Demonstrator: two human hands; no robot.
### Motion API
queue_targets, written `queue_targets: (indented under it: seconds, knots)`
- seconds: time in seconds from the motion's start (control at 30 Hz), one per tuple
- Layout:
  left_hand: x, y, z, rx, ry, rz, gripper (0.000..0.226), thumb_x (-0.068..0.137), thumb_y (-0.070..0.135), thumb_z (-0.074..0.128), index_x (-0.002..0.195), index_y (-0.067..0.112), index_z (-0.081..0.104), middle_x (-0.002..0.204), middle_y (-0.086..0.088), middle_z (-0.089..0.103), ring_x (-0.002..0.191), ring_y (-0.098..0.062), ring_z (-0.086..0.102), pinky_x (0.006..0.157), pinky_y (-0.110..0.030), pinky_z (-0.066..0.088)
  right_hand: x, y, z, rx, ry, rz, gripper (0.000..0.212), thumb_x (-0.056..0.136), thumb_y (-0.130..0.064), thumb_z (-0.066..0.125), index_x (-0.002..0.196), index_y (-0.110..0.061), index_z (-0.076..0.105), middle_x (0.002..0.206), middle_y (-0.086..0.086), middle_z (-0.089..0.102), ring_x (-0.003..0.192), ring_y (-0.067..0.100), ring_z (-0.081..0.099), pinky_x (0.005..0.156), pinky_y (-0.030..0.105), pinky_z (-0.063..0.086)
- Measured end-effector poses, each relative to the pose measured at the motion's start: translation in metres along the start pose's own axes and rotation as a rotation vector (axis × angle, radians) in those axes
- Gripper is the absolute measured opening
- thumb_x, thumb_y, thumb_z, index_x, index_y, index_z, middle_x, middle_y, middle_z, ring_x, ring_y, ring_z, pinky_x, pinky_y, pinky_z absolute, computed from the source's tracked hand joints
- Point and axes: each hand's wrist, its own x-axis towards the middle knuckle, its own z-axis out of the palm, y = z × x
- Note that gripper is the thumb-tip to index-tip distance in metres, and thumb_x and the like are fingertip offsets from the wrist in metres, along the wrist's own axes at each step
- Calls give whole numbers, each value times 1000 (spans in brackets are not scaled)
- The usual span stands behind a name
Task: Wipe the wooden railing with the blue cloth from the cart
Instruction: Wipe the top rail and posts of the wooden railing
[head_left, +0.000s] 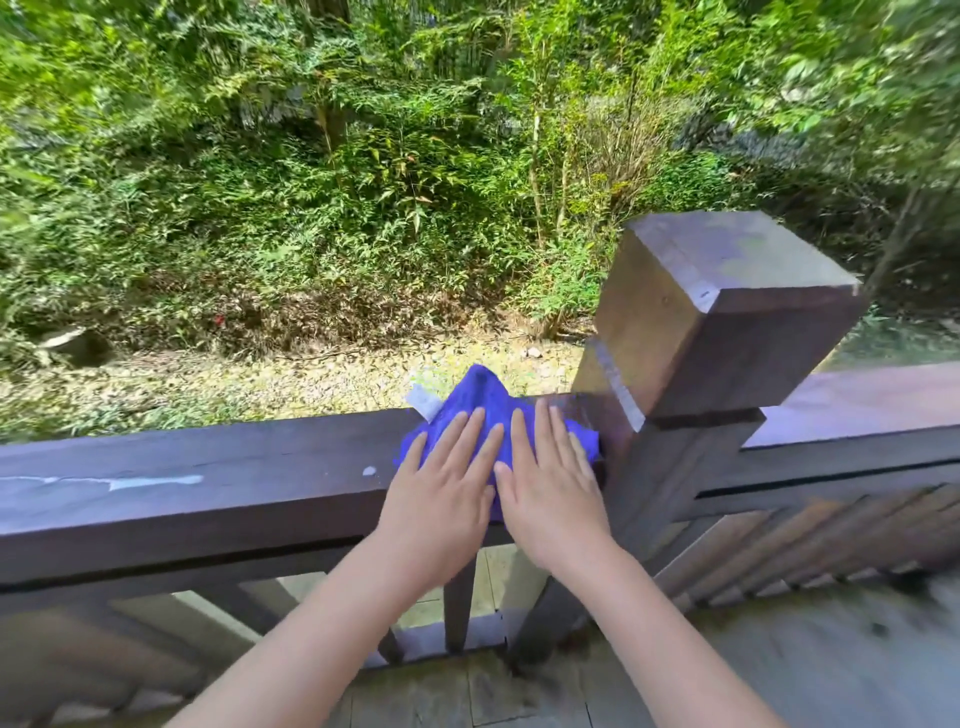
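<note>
Two bare forearms reach up from the bottom of the view, nearest of all, toward the wooden railing (208, 488) that runs across in front of the person. Taking the square post (727, 322) as the marker: the long top rail stretches away to the left of it, a further stretch of rail carries on to its right, and slanted slats fill the frame below. Thick green brush and a leaf-strewn slope lie beyond it.

The blue cloth (480, 397) sits on top of the rail just left of the post, bunched up, its far corner peaking over the outer edge, with a small white tag (426, 402) showing there. The right hand (553, 486), closest to the post, and the left hand (441, 499) beside it both lie flat on the cloth, palms down, fingers spread and straight; they press it rather than grip it, and the two touch or nearly touch at the thumbs.

Farther left of the post, well away from the hands, a pale streak (150, 482) and a small pale spot (369, 471) mark the rail top, so that stretch looks still to be wiped.

The risk, as I judge it, is the cloth itself. It overhangs the outer edge and nothing pinches it, so a push outward or a lifted palm could let it slide off and drop to the slope below. Jammed against the post, it may also bunch and skip the corner.
</note>
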Motion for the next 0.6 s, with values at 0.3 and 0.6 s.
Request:
queue_targets:
  seconds: [0.3, 0.6]
  knots:
    - [50, -7, -22, -145, -87, -121, 54, 99, 33, 17, 148, 17, 2, 159, -3, -4, 146, -16, -5, 119, -44, 6, 74, 2, -25, -33, -189, -62, 55, 97, -33, 18, 147, -15, 2, 158, 5, -8, 145, 16, -9, 118, 36, -3]
    - [68, -1, -24, -79, 60, 88, 55, 92, 53, 24, 144, 41, 12, 159, 6, -4, 146, -12, -4, 109, -65, -6, 0, 21, -25, 191, 73, 18, 59, 91, -10, 30, 145, -3, 7, 157, 11, 8, 145, 16, 6, 118, 28, 8]
